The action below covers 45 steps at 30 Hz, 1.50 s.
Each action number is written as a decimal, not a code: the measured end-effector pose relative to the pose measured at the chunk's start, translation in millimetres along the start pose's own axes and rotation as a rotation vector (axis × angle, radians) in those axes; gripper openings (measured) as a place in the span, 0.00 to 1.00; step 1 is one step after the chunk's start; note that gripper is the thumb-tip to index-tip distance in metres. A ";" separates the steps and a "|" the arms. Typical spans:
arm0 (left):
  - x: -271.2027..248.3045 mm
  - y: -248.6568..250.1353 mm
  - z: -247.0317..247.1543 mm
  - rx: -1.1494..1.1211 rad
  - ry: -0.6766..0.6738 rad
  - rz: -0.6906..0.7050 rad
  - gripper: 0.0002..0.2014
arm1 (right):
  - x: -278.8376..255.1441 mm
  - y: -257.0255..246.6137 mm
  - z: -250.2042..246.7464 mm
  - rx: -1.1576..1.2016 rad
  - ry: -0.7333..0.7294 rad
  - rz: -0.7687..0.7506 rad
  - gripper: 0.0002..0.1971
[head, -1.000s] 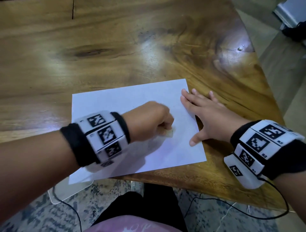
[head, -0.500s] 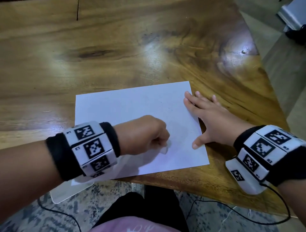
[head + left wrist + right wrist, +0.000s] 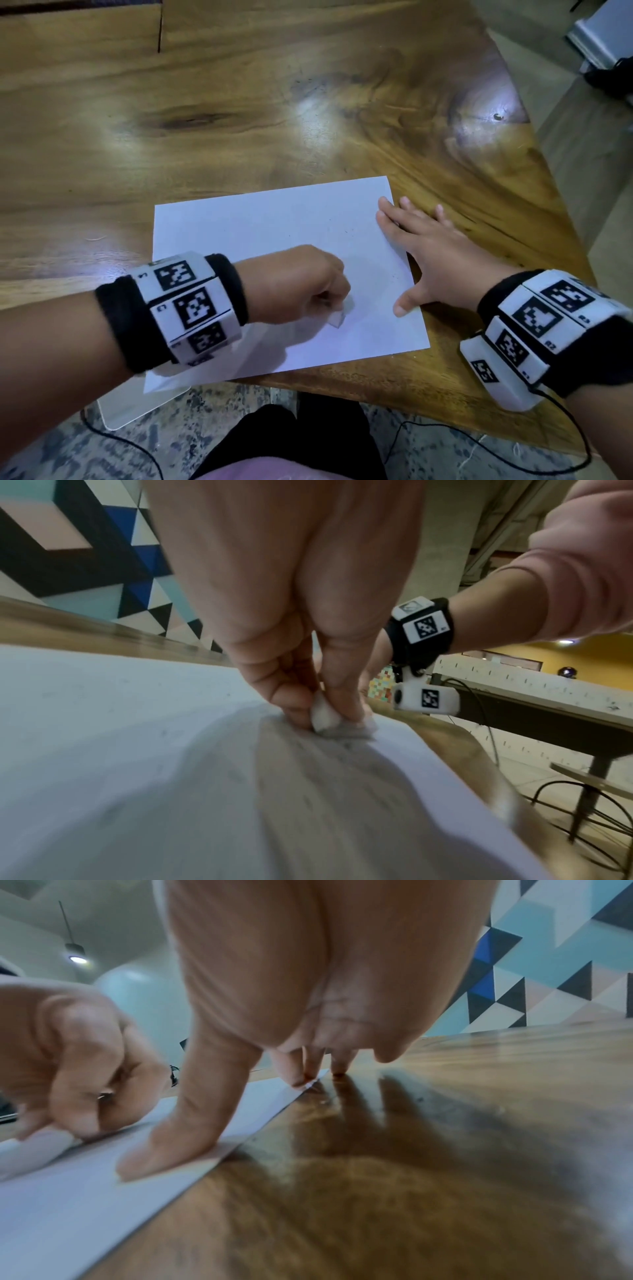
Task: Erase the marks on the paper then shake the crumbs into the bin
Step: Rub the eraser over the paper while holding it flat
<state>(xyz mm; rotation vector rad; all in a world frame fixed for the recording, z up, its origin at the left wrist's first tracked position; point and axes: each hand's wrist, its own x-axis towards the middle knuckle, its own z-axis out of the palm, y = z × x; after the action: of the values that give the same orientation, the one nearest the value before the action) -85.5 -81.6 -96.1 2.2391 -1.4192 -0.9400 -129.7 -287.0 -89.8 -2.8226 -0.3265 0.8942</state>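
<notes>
- Eraser (image 3: 337, 317) now nearer me on the paper (image 3: 274, 226) than a second ago; my left hand (image 3: 294, 284) has drawn back toward the near edge, so I judge erasing is mid-stroke and the shake into the bin is not begun.
- Left hand pinches the small white block between thumb and fingers (image 3: 291, 696); its tip touches the sheet.
- Right hand (image 3: 435, 253) unmoved, flat, fingers spread, thumb pinning the paper's right edge.
- Paper: thin, white, matte, faintly speckled with dark crumbs.
- Surface (image 3: 239, 102): glossy grained wood.
- Bin not in view.
</notes>
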 end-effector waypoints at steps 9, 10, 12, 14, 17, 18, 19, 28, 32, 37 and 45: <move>41.8 13.6 -13.2 0.012 0.124 -0.015 0.05 | 0.3 1.5 0.3 0.015 0.011 -0.006 0.64; 31.4 11.0 -6.5 0.013 0.069 0.018 0.05 | 0.4 1.8 0.4 0.009 0.010 -0.004 0.65; 15.2 8.3 -1.3 -0.020 -0.063 0.027 0.04 | 0.4 2.5 0.9 0.007 0.010 -0.004 0.64; 17.1 7.4 -6.1 -0.014 -0.098 0.021 0.06 | 0.6 2.6 1.4 0.012 0.011 -0.005 0.64; 43.9 13.7 -19.8 0.019 0.061 -0.016 0.05 | 1.1 2.6 1.7 0.025 0.019 -0.011 0.64; 52.5 16.8 -22.1 0.005 0.115 -0.009 0.05 | 1.3 2.6 1.6 0.035 0.024 -0.011 0.64; 57.7 19.1 -21.3 -0.002 0.143 0.007 0.04 | 1.3 2.5 1.5 0.043 0.026 -0.011 0.64; 39.3 17.4 -12.5 0.028 -0.053 0.030 0.04 | 1.6 2.9 2.4 0.018 0.010 -0.009 0.65; 53.3 25.9 -12.9 0.025 0.061 0.024 0.06 | 1.7 2.1 2.1 0.027 0.020 -0.012 0.65; 20.5 13.6 -0.3 -0.010 -0.165 0.106 0.08 | 0.7 2.6 2.4 0.007 0.009 -0.006 0.64; 52.0 27.7 -8.2 -0.007 -0.008 0.056 0.07 | 1.1 3.4 2.9 0.028 0.017 -0.020 0.65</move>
<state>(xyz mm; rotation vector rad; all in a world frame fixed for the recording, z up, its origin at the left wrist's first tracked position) -83.6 -141.0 -92.3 2.1813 -1.4715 -0.9350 -130.0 -289.7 -93.5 -2.7946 -0.3363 0.8639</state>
